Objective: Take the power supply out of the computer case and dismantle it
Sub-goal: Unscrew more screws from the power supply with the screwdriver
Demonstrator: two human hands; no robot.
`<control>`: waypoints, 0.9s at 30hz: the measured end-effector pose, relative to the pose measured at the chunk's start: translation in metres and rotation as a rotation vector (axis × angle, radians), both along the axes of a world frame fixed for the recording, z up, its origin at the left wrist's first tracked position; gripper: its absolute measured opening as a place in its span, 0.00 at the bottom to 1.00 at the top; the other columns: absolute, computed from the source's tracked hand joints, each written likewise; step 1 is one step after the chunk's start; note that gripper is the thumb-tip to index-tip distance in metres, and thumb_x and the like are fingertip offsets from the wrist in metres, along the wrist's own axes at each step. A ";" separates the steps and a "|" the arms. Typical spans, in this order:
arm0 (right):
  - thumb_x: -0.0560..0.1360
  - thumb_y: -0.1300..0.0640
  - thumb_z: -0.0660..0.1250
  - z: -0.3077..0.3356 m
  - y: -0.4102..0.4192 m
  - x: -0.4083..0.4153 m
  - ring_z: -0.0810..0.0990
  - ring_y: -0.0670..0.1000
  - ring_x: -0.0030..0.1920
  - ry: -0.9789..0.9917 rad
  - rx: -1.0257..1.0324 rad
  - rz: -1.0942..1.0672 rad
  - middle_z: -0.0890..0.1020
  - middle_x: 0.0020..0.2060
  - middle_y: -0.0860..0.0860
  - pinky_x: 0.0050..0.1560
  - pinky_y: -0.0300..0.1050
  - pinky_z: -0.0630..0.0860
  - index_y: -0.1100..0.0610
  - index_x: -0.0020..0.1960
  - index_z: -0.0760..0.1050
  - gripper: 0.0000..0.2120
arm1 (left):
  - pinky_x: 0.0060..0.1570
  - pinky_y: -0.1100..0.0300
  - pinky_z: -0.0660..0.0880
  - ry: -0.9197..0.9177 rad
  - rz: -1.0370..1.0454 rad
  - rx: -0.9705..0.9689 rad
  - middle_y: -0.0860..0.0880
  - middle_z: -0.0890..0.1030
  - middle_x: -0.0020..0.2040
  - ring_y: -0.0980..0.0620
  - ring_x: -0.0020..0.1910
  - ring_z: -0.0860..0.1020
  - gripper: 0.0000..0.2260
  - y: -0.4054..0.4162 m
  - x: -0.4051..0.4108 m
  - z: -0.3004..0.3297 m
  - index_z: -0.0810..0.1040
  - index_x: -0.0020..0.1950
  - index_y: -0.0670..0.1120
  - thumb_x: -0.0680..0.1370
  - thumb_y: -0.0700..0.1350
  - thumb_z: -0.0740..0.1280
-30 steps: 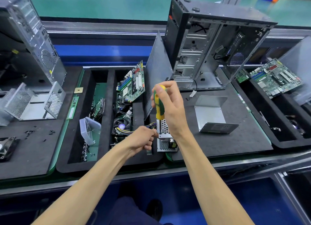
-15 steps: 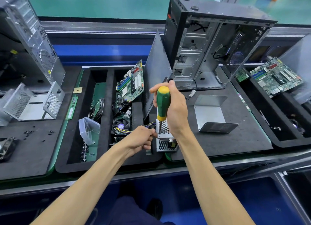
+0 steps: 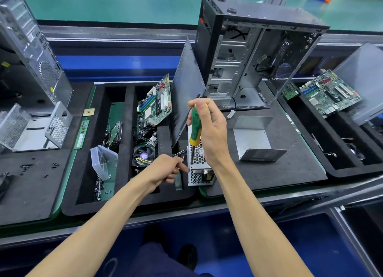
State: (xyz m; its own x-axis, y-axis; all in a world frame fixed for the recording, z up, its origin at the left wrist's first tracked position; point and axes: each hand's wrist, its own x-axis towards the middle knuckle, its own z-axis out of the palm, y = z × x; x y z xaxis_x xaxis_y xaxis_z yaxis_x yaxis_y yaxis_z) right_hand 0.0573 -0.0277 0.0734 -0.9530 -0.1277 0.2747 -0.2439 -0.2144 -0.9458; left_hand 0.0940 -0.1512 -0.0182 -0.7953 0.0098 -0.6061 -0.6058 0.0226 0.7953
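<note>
the psu [image 3: 199, 168], a perforated metal box, is already out of the case [image 3: 255, 54] and stands at the near edge of the black mat [image 3: 290, 168], just in front of the case and well below it in the head view. its long axis runs roughly away from the person, with the vented end facing them.

the right hand [image 3: 211, 131] is curled round the green and yellow screwdriver [image 3: 195, 129], holding it close to upright. the shaft points straight down, and its tip meets the psu top near the left edge. so the tool's axis stands about square to the top face, which is what driving a screw there calls for; the screw itself is too small to make out.

the left hand [image 3: 169, 168] lies just left of the psu, at its left side, its fingers [image 3: 182, 170] pinched on the coloured wires [image 3: 178, 153] that leave the box toward the tray [image 3: 126, 144]. it is the lower and nearer hand, and seems to steady the unit against the twist.

the likely step is loosening a cover screw; dismantling looks barely begun, the lid still on.
</note>
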 end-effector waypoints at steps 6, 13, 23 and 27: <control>0.85 0.46 0.55 -0.002 0.000 -0.004 0.71 0.51 0.31 -0.066 -0.106 0.084 0.77 0.34 0.52 0.33 0.44 0.69 0.56 0.58 0.69 0.14 | 0.39 0.61 0.68 0.349 -0.048 -0.231 0.51 0.76 0.32 0.53 0.33 0.71 0.04 -0.005 0.006 0.011 0.87 0.45 0.48 0.77 0.43 0.72; 0.84 0.53 0.58 -0.006 -0.006 -0.002 0.75 0.50 0.35 -0.012 -0.072 0.085 0.79 0.39 0.53 0.34 0.42 0.73 0.56 0.51 0.77 0.11 | 0.28 0.66 0.57 0.605 -0.194 -0.494 0.56 0.60 0.23 0.56 0.26 0.60 0.02 0.001 0.011 0.018 0.84 0.46 0.48 0.75 0.42 0.74; 0.77 0.48 0.69 -0.006 0.001 0.000 0.70 0.51 0.28 0.006 -0.078 0.000 0.73 0.33 0.54 0.28 0.44 0.69 0.57 0.49 0.70 0.14 | 0.31 0.67 0.63 0.702 -0.240 -0.608 0.58 0.68 0.24 0.58 0.27 0.66 0.04 0.008 0.010 0.014 0.79 0.43 0.48 0.77 0.42 0.72; 0.82 0.47 0.61 -0.006 0.003 0.000 0.77 0.51 0.35 0.027 -0.041 -0.018 0.78 0.37 0.51 0.38 0.44 0.76 0.53 0.55 0.79 0.12 | 0.31 0.65 0.63 0.682 -0.224 -0.607 0.55 0.62 0.27 0.56 0.27 0.64 0.05 0.007 0.010 0.012 0.78 0.43 0.48 0.77 0.45 0.73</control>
State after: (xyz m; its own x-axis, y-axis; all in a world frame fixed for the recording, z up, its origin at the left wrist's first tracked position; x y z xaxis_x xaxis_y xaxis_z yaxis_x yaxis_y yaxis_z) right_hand 0.0573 -0.0249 0.0676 -0.9472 -0.0989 0.3051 -0.2734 -0.2487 -0.9292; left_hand 0.1036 -0.1442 -0.0065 -0.9984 0.0404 0.0387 0.0553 0.6095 0.7908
